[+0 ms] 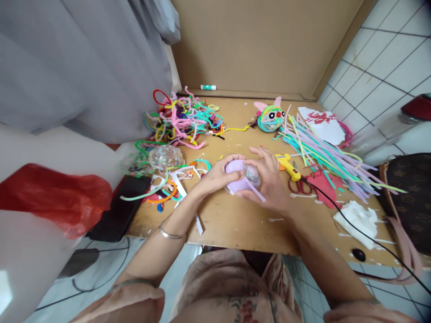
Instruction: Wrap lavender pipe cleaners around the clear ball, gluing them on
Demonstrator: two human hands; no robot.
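Over the middle of the wooden table, my left hand (222,172) is closed around the left side of a ball wrapped in lilac pipe cleaner (236,181). Part of the ball shows a clear, unwrapped patch on its right. A loose lilac end sticks out toward the lower right. My right hand (269,179) grips the ball from the other side, thumb beneath and fingers above. Just right of that hand lies a yellow hot glue gun (288,167) with a black cord. Red-handled scissors (301,186) lie close to the glue gun.
A tangled pile of coloured pipe cleaners (183,116) stands at the back left, near a clear faceted ball (165,156). A decorated ball with eyes and pink ears (271,117) sits at the back. Straight pipe cleaners (333,157) and white tissue (357,222) lie right; a glue stick (208,87) lies behind.
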